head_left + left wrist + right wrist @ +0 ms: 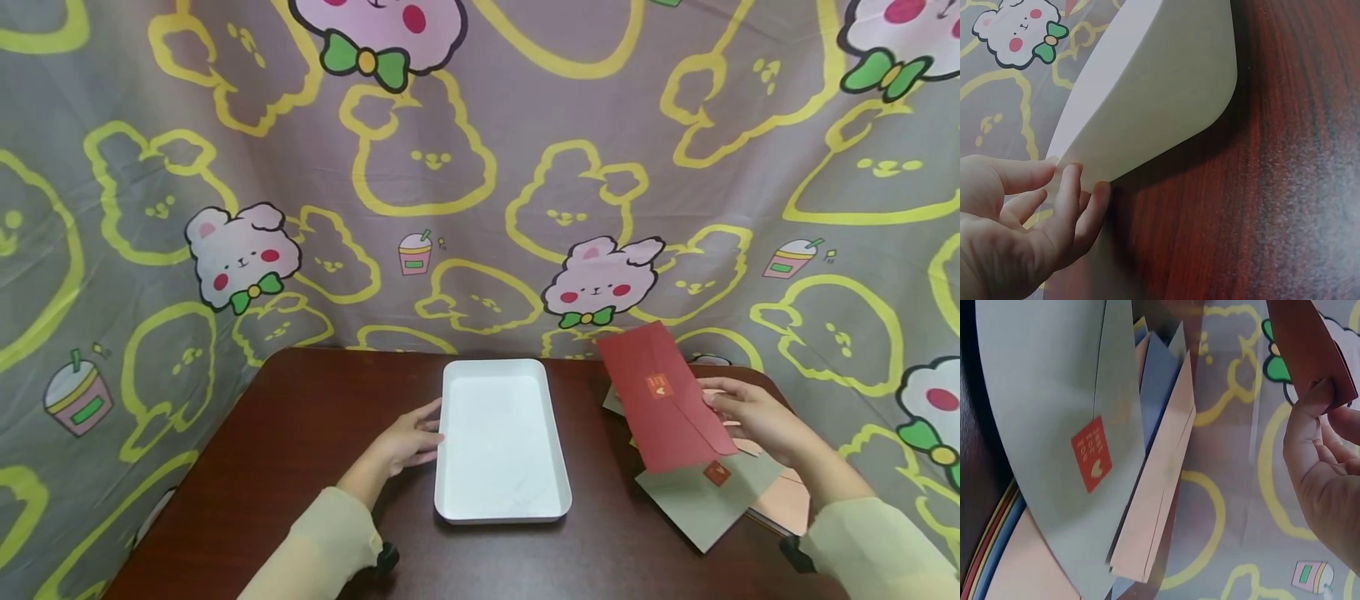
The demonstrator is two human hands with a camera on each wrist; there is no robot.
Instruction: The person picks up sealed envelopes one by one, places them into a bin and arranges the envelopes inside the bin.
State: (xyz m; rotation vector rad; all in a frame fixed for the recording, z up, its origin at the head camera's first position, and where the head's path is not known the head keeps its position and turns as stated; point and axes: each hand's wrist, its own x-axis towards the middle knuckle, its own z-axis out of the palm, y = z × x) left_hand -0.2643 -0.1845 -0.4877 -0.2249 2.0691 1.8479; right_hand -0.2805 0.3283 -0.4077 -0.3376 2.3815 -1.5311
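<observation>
Cream sleeves [318, 542] lie nearest. Right hand [750, 412] pinches a red rectangular paper envelope [660, 425], raised over assorted paper envelopes [783, 500], including one grey with red sticker. Left hand [408, 437], fingers loosely extended, touches a white rectangular tray [498, 442] on the brown table [300, 450].

Red sticker [1091, 455] on grey-green envelope [1054, 381], right wrist view: gold lettering in short lines, set askew and blurred, apparently JUST FOR YOU, with a small gold heart sign alongside. Orange-red sticker [657, 386] on red envelope [675, 429], head view: pale heart sign, with lettering next to the heart too small to read.
</observation>
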